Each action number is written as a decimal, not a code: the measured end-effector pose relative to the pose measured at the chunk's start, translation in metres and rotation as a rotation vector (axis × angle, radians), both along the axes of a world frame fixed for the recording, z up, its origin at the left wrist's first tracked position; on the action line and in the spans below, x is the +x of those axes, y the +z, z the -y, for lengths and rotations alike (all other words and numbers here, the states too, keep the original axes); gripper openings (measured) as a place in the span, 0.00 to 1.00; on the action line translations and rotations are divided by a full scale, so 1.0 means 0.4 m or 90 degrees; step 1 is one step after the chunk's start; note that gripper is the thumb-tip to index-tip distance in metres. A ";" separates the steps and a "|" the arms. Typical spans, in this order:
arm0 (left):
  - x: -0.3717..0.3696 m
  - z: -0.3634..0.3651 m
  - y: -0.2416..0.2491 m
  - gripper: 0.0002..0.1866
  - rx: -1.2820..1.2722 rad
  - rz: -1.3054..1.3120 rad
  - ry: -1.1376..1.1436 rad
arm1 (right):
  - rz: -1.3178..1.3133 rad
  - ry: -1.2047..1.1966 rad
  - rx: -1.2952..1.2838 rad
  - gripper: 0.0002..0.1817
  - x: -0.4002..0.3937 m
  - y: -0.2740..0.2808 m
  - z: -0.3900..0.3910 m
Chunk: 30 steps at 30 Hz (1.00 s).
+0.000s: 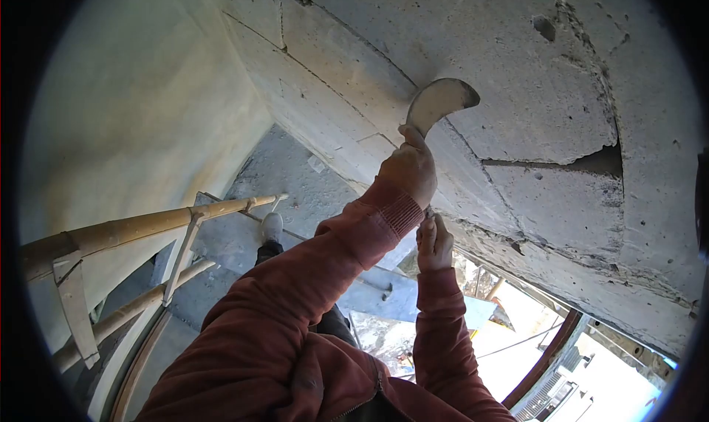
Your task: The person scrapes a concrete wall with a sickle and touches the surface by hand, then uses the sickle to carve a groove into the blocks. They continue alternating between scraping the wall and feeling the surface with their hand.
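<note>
A billhook with a broad curved blade (pixel 439 104) reaches up in front of the block wall (pixel 546 104), its hooked tip pointing right. My left hand (pixel 410 167) is wrapped round its handle just below the blade, one finger lying along the blade's base. Lower down, my right hand (pixel 434 243) is closed round the handle's lower end. Both fists hide most of the handle. The blade overlaps the wall in this view, near a long block joint.
Open gaps and a broken hole (pixel 602 160) mark the wall. At left, a wooden ladder with bamboo rails (pixel 140 228) leans by a smooth wall (pixel 148 104). A grey shoe (pixel 272 226) rests on the concrete floor (pixel 295 171). Bright open ground lies below right.
</note>
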State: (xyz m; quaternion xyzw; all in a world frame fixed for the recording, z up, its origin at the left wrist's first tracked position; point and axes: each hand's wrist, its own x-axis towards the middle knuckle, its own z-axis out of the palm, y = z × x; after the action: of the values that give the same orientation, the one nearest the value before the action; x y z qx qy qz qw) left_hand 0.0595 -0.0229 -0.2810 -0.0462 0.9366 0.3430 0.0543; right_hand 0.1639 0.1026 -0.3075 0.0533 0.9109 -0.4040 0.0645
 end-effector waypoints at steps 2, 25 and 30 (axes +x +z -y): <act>0.034 -0.079 -0.013 0.32 -0.004 -0.029 0.000 | 0.032 0.014 0.044 0.23 0.024 0.029 -0.100; -0.050 0.050 -0.028 0.31 0.113 -0.076 -0.011 | -0.056 0.062 0.102 0.18 -0.057 0.034 0.024; -0.026 0.017 -0.030 0.19 0.031 -0.104 0.059 | 0.005 0.028 0.018 0.19 -0.027 0.022 0.019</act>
State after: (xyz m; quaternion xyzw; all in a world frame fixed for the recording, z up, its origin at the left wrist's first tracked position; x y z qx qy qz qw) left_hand 0.0490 -0.0297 -0.2930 -0.0602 0.9262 0.3702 -0.0375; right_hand 0.1533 0.0949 -0.2988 0.0356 0.9173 -0.3891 0.0762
